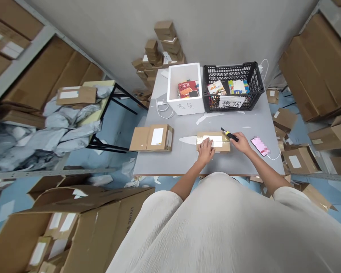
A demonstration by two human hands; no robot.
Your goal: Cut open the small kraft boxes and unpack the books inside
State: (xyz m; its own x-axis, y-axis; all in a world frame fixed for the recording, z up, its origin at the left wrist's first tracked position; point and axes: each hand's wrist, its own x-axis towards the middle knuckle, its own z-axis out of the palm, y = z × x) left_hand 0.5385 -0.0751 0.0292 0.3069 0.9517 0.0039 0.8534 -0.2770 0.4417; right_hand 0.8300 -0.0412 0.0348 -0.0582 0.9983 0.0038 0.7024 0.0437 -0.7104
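Observation:
A small cardboard box (227, 147) with a white label and shiny tape lies on the grey table in front of me. My left hand (206, 151) rests on its label, fingers stretched out over the top. In my right hand (241, 142) is a black and yellow box cutter (230, 135), gripped by the handle. The blade end points up and left, over the box's right end; whether it touches the tape I cannot tell. Left of this box, another cardboard box (143, 138) with a white label lies on the table.
At the table's back stand a white foam box (184, 107) and a black plastic crate (233, 99), both holding books. A phone (260, 146) on a cable lies to the right. Parcels (76, 95) crowd the left shelf; a large open carton (102, 227) stands lower left.

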